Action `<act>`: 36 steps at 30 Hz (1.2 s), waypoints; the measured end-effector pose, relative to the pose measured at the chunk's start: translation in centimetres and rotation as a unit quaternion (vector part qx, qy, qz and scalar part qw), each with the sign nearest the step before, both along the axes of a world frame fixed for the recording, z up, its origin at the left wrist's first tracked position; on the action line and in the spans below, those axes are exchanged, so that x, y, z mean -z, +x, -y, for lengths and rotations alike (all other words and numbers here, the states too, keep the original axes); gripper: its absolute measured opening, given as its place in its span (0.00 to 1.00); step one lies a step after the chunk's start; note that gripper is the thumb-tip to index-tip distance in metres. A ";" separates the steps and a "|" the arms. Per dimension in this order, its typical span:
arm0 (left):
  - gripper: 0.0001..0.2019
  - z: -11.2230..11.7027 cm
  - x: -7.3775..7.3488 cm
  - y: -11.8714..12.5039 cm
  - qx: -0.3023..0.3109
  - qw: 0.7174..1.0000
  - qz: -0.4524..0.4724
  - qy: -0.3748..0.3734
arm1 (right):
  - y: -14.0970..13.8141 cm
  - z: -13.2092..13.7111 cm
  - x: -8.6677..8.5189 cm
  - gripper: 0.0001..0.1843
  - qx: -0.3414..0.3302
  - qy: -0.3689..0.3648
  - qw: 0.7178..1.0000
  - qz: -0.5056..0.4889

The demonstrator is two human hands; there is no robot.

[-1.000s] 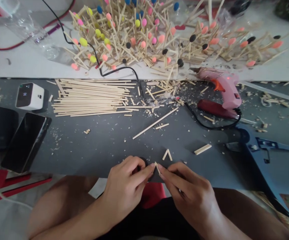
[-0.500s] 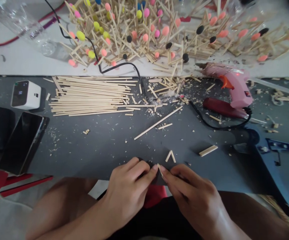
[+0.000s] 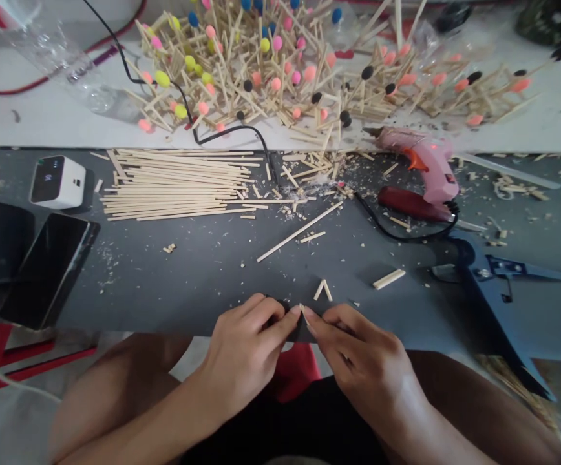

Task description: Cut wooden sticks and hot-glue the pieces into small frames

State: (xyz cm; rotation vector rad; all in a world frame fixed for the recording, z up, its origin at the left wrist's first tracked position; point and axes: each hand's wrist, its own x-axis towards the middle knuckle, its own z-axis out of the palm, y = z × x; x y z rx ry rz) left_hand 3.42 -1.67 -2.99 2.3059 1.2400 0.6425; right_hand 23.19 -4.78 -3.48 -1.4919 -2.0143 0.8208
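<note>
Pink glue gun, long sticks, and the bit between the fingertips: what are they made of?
Pink glue gun: probably hard plastic, with a smooth, moulded-looking body. Long sticks: likely bare wood or bamboo, pale, matte. Held bit: mostly hidden, but its pale colour suggests wood.

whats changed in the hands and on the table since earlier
Nothing visibly moved, was grasped or let go; only the camera view shifted slightly. The left hand and right hand still pinch small stick pieces; the V-shaped sticks, pink glue gun and blue tool stayed put.

White box [image 3: 73,186] — lit marks [image 3: 48,177], perhaps digits, illegible.
</note>
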 end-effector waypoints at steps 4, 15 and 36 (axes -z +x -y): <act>0.13 0.4 0.3 -0.2 -0.010 1.000 0.009 -0.014 | -0.2 0.2 0.2 0.15 0.008 0.011 1.000 0.008; 0.08 0.6 -0.2 0.4 -0.073 0.992 0.085 -0.052 | -0.2 -0.7 -0.8 0.10 0.051 0.053 0.997 0.001; 0.12 0.7 0.5 0.4 -0.049 0.989 0.134 -0.040 | -0.9 -1.1 -0.7 0.08 0.011 0.110 0.994 0.001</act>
